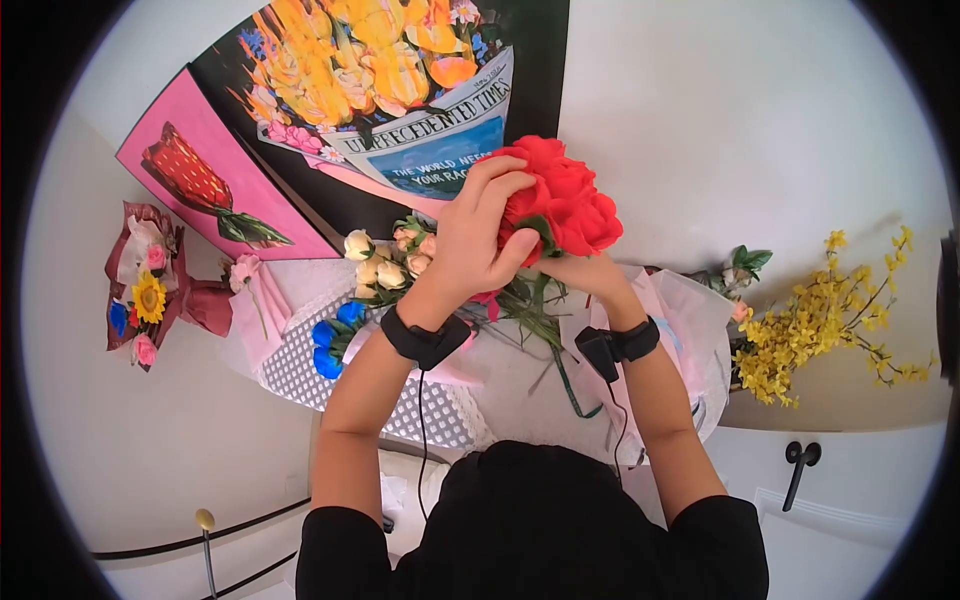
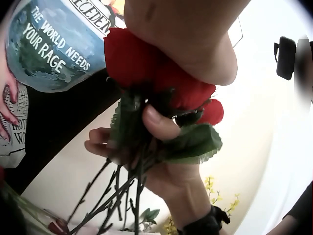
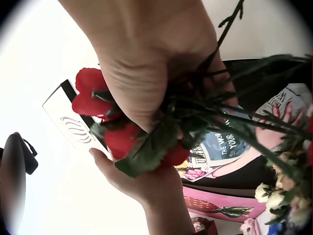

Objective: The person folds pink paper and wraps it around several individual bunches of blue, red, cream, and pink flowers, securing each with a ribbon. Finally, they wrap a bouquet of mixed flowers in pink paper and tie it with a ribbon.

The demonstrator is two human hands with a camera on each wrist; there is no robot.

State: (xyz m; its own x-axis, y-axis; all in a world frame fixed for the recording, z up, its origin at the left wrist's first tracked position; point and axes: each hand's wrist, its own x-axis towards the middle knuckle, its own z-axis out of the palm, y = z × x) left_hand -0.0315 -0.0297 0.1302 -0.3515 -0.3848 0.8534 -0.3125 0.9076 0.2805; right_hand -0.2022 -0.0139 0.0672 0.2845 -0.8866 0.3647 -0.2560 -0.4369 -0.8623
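A bunch of red roses (image 1: 570,205) with green leaves and thin dark stems stands raised in front of me. My right hand (image 1: 590,275) grips the stems just beneath the blooms; in the left wrist view its thumb (image 2: 159,122) lies across them under the leaves (image 2: 193,144). My left hand (image 1: 485,225) rests loosely cupped against the left side of the rose heads, its thumb near a leaf. In the right wrist view this left hand (image 3: 151,183) lies behind the blooms, its fingers partly hidden by them. Below my right hand the stems (image 2: 117,196) spread out.
Cream and peach roses (image 1: 385,265) and blue roses (image 1: 335,340) lie on the table's left. Pink wrapping paper (image 1: 665,320) is at right, beside yellow blossom branches (image 1: 820,330). A flower painting (image 1: 390,100) and a pink picture (image 1: 220,180) stand behind; a wrapped bouquet (image 1: 150,290) hangs left.
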